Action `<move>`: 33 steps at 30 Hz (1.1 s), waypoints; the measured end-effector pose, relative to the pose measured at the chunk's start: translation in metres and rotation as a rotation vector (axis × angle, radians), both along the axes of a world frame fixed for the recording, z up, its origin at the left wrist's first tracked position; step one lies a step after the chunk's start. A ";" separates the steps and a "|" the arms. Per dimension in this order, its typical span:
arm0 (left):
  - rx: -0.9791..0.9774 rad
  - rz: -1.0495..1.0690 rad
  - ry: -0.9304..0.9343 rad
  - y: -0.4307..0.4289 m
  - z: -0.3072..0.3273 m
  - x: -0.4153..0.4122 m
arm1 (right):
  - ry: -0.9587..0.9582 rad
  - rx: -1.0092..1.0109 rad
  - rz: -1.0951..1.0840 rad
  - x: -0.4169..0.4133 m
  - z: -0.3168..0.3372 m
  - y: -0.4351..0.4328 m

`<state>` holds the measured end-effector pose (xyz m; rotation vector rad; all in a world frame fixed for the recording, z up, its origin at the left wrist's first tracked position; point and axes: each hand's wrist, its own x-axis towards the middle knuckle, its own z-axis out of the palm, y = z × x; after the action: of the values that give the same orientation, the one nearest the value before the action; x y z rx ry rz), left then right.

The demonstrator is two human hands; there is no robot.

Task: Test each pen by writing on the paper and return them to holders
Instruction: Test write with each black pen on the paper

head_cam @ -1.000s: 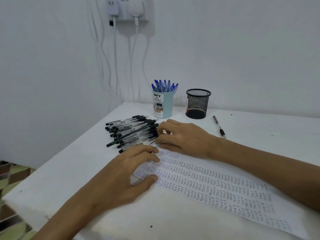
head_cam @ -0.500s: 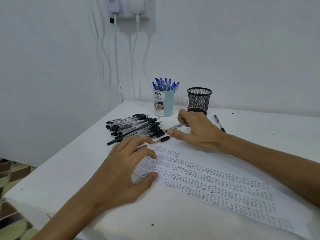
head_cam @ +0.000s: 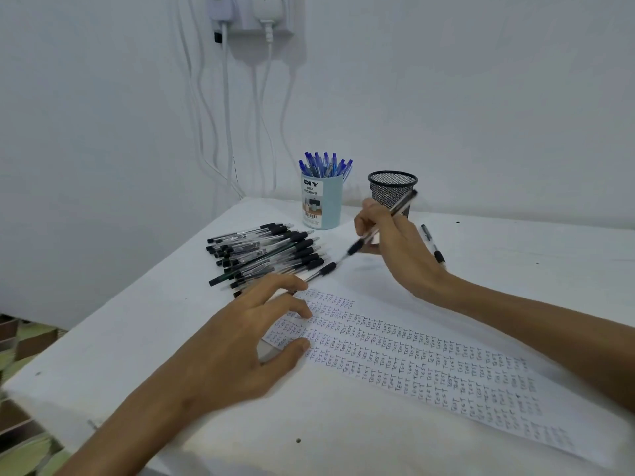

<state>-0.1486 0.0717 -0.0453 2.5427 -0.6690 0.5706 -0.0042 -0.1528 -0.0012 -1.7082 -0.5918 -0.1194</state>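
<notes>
Pinched between the thumb and curled fingers of the right hand (head_cam: 395, 252): a clear-barrelled ballpoint pen with a black grip (head_cam: 400, 206), raised off the white table (head_cam: 137, 338), tip angled down to the left, tail up in front of the black wire-mesh holder (head_cam: 385, 192) at the far side. Pressed flat under the straight, spread fingers of the left hand (head_cam: 240, 345): the near-left end of a long white sheet of paper (head_cam: 429, 369) filled with rows of "TEST". Just beyond those fingertips, a loose heap of clear, black-gripped pens (head_cam: 264, 255) — easily set rolling by a low swing of the held pen, likely mixing tested with untested. Also at risk: a skidding sheet under a lightened press; a black pen dropped by mistake into the pale blue cup (head_cam: 323, 207) of blue pens (head_cam: 324, 164). Hard to read — held pen blurred, tip state unknown; mesh holder's inside unseen; a lone black-grip pen (head_cam: 433, 247) lost at its near end against the right wrist; writing smeared at the sheet's near-right end.
</notes>
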 end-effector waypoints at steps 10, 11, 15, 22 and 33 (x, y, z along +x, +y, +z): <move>-0.022 -0.023 0.019 0.000 0.001 0.000 | 0.201 -0.113 0.154 -0.011 -0.012 -0.015; -0.016 -0.022 0.017 0.000 0.001 0.000 | 0.222 -0.139 0.178 -0.012 -0.013 -0.016; 0.004 -0.014 0.018 0.001 0.001 0.000 | 0.310 -0.147 0.277 -0.016 -0.008 -0.018; 0.015 -0.021 0.030 0.001 0.000 0.000 | 0.233 -0.258 0.271 -0.018 -0.010 -0.026; 0.053 -0.053 0.044 0.000 0.003 0.000 | 0.037 -0.346 0.277 -0.025 -0.012 -0.028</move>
<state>-0.1490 0.0714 -0.0428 2.5702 -0.7432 0.4837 -0.0292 -0.1808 -0.0135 -1.9349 -0.8521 0.2238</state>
